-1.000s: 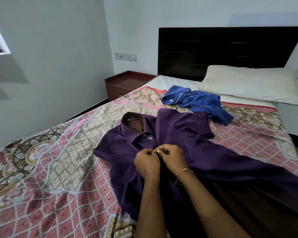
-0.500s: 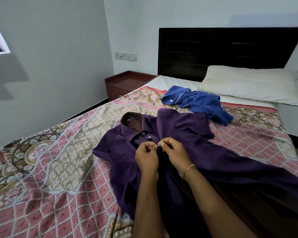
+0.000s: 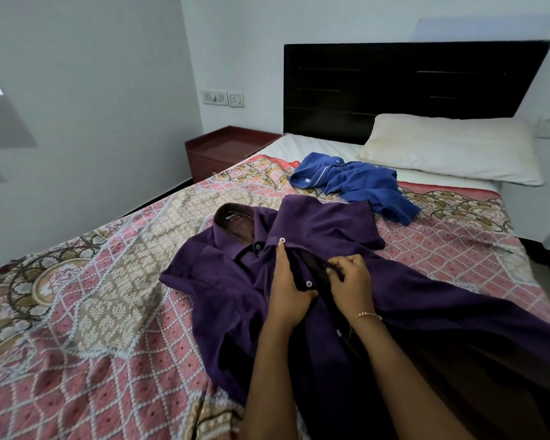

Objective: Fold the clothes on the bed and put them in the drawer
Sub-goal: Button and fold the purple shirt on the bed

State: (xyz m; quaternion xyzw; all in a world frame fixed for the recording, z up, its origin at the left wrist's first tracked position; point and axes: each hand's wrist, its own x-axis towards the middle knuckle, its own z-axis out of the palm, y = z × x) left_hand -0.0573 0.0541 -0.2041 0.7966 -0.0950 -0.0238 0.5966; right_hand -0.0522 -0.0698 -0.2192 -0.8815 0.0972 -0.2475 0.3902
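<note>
Purple button-up shirt [image 3: 235,281] lies front-up, collar twd headboard, placket partly open. Crumpled blue shirt [image 3: 356,185] lies beyond it, nr pillow end.

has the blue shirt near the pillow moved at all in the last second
No. The blue shirt lies in the same spot on the bedspread, just in front of the pillow.
</note>
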